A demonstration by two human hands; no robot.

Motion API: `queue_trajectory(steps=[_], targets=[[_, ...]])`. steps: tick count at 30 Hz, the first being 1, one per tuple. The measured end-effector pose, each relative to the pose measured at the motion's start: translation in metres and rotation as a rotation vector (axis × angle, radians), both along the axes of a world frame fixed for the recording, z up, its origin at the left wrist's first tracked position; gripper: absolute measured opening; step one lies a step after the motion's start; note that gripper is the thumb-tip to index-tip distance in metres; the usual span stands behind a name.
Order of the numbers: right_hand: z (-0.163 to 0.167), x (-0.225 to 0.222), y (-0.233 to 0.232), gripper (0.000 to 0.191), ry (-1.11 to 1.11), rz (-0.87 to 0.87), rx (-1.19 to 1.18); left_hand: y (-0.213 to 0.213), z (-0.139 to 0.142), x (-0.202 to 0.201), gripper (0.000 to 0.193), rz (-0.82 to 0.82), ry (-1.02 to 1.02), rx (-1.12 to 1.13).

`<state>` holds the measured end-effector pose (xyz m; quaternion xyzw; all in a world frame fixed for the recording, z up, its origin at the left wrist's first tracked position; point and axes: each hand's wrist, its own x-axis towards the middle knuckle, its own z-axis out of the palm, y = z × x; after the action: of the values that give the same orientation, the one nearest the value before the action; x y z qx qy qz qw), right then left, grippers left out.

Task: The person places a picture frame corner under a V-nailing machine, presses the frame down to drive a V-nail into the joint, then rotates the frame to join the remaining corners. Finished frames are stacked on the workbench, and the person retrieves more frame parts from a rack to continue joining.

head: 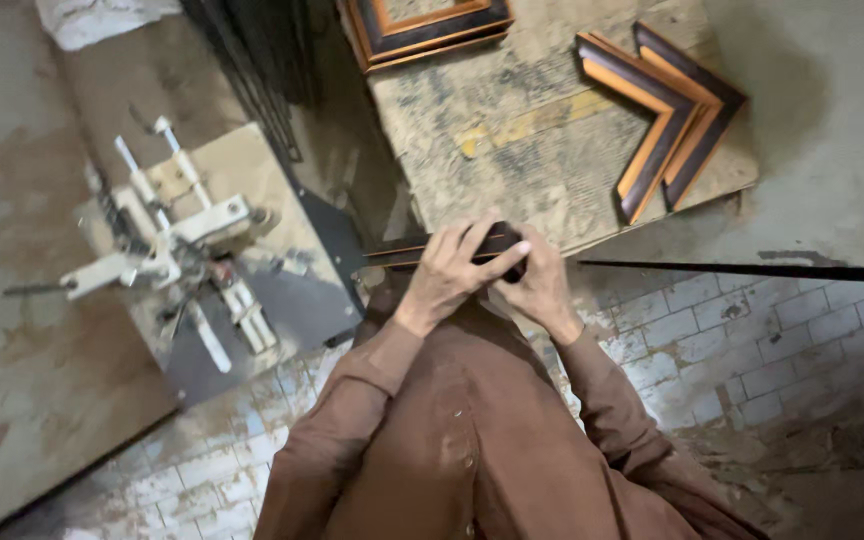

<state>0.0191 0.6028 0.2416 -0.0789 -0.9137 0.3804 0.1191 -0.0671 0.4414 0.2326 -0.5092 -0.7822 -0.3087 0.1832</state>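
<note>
moulding strip [407, 250]: dark frame moulding with orange edge lines, held level at the near edge of the workboard [542, 150].
left hand [457, 268]: fingers curled over the strip's top, clamped on it.
right hand [537, 285]: wrapped on the same strip from the other side, partly hidden by the left.
grip tip: judgement, keep both hands close together and the strip flat, so it doesn't twist.
mitred corner pieces [667, 115]: two V-shaped brown-orange joints, far right on the workboard.
finished frame [427, 25]: at the workboard's far edge.
white metal joining jig [177, 245]: left of the workboard.
labels/signs: none visible.
</note>
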Motion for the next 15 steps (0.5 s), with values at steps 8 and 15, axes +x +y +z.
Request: queue_trajectory(steps=[8,15], targets=[[0.008,0.011,-0.108,0.106,-0.220,0.633,-0.339,-0.173,-0.021,0.068,0.061,0.138,-0.139,0.110],[-0.046,0.024,-0.210,0.074,-0.099,0.331,-0.784,-0.347,-0.067,0.126,0.065,0.726,-0.266,0.265]])
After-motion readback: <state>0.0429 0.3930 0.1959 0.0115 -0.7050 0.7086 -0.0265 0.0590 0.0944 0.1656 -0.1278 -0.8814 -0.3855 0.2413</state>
